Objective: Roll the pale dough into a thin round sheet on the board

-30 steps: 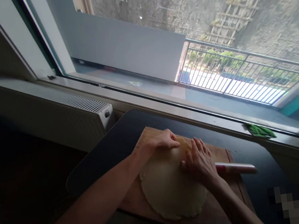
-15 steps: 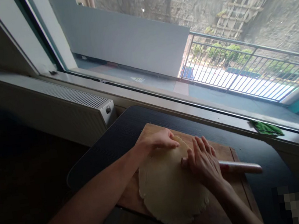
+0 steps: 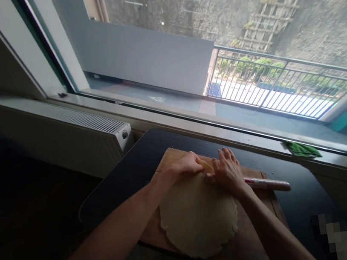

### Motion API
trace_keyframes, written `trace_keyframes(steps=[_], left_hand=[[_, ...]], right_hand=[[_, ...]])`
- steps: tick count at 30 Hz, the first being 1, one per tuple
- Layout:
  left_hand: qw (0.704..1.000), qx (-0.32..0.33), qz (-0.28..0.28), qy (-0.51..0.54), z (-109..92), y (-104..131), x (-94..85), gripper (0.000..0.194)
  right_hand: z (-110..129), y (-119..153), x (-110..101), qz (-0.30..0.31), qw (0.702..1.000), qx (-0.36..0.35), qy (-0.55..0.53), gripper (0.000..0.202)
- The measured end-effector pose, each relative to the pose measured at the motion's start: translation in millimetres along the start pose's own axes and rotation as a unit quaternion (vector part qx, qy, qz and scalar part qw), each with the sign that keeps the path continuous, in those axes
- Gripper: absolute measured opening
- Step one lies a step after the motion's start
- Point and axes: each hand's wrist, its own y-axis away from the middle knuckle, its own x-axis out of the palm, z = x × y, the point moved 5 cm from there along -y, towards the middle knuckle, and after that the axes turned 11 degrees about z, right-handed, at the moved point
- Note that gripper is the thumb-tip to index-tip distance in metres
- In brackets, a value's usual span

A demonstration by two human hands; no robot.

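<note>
A flat round sheet of pale dough (image 3: 198, 217) lies on a wooden board (image 3: 254, 243). At the far edge of the dough my left hand (image 3: 187, 163) is closed, its fingers pinching the rim. My right hand (image 3: 229, 171) lies over a rolling pin (image 3: 271, 183) with its fingers stretched out. The pin's near end rests at the dough's upper right part, and its other end sticks out to the right past the board's edge. Part of the pin is hidden under my right hand.
The board stands on a dark table (image 3: 118, 193) with rounded corners. Beyond it run a window sill with a green cloth (image 3: 303, 149) and a large window. A white radiator (image 3: 95, 123) is at the left.
My right hand and the rolling pin have moved up and left, closer to my left hand. The dough's far edge looks lifted or folded beside my left fingers. The view has shifted slightly.
</note>
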Motion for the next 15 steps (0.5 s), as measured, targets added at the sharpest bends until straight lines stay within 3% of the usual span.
trace_keyframes(steps=[3, 5, 8, 11, 15], left_hand=[[0.997, -0.005, -0.078, 0.015, 0.8, 2.4, -16.7, 0.022], [0.998, -0.026, -0.058, 0.004, 4.4, 2.8, -22.1, 0.025], [0.999, -0.042, 0.014, -0.013, 6.6, -2.5, -21.6, 0.023], [0.999, -0.034, 0.016, -0.015, 7.1, -8.6, -20.7, 0.018], [0.998, -0.003, 0.014, 0.057, 13.7, -8.3, -15.9, 0.019]], right_hand=[[1.1, 12.2, -2.8, -0.049, 0.994, -0.068, -0.067, 0.039], [0.9, 20.8, 0.9, -0.049, 0.992, -0.079, -0.088, 0.038], [-0.2, 9.7, 0.0, -0.053, 0.996, -0.016, -0.068, 0.037], [1.3, -6.4, -0.3, -0.031, 0.998, 0.036, -0.05, 0.036], [13.8, 18.1, 10.1, -0.024, 0.999, -0.043, -0.003, 0.046]])
